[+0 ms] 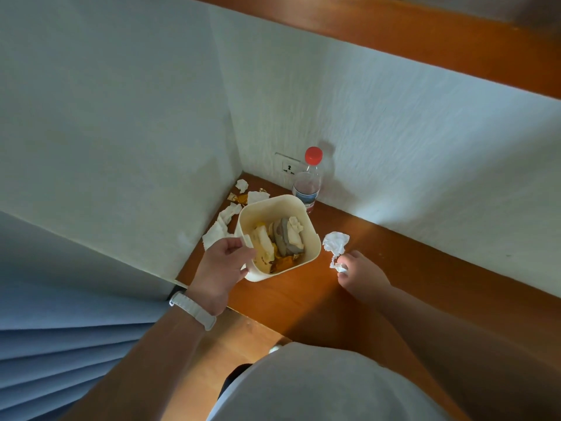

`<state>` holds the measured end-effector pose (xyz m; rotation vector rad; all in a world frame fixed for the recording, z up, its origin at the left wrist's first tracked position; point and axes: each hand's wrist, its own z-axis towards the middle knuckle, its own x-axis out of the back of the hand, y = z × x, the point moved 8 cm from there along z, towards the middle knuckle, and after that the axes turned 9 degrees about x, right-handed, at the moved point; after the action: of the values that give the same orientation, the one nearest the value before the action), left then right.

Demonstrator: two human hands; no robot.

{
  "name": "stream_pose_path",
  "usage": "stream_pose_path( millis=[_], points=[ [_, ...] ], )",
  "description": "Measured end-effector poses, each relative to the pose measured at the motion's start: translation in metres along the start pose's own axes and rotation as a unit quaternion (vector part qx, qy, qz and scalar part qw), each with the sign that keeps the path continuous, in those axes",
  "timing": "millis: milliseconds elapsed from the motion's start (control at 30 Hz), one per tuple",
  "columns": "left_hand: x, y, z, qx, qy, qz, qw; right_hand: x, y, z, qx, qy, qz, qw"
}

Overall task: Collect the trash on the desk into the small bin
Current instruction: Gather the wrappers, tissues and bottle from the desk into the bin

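So right now the small bin (277,237) sits on the wooden desk (394,268) near the corner of the walls, already part full of crumpled paper and some yellow wrapper bits. The left hand (223,262) is clamped on the bin's near-left rim, thumb over the edge, steadying it. The right hand (362,276) is just to the right of the bin, fingertips pinched around the lower end of a crumpled white tissue (335,243) that looks like it's only just coming off the desk, though I can't really tell if it's fully lifted or still touching. So the step in hand is grabbing that piece. Next move I'd guess is swinging it left over the rim and letting go above the pile, keeping it high enough to clear the wall of the bin. After that there's plenty left: a scatter of white tissue scraps (226,215) and gold wrappers (239,198) behind and left of the bin against the wall. A water bottle (308,183) with a red cap stands behind the bin, touching or almost, so reaching back there means not knocking it
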<state>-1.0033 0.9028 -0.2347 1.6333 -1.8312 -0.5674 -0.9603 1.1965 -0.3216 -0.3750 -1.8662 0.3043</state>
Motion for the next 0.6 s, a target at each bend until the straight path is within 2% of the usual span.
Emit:
stream_pose_path(
  millis=[167,333,400,467,600],
  points=[
    [-0.003,0.003,-0.002,-0.010,-0.005,-0.010,1.000,0.048,-0.022,0.008,0.007,0.090,0.035,0.995],
    [-0.011,0.008,-0.005,-0.022,0.004,-0.002,1.000,0.127,-0.068,0.002,0.077,0.245,0.125,0.958],
    [-0.015,0.007,-0.008,-0.021,-0.001,-0.006,1.000,0.144,-0.093,-0.001,0.147,0.246,0.118,0.951],
    [-0.019,0.008,-0.011,-0.025,-0.010,0.001,1.000,0.148,-0.114,-0.003,0.204,0.212,0.089,0.952],
    [-0.027,0.010,-0.021,-0.045,-0.019,0.029,0.998,0.142,-0.141,0.001,0.241,0.172,0.008,0.955]
  ],
)
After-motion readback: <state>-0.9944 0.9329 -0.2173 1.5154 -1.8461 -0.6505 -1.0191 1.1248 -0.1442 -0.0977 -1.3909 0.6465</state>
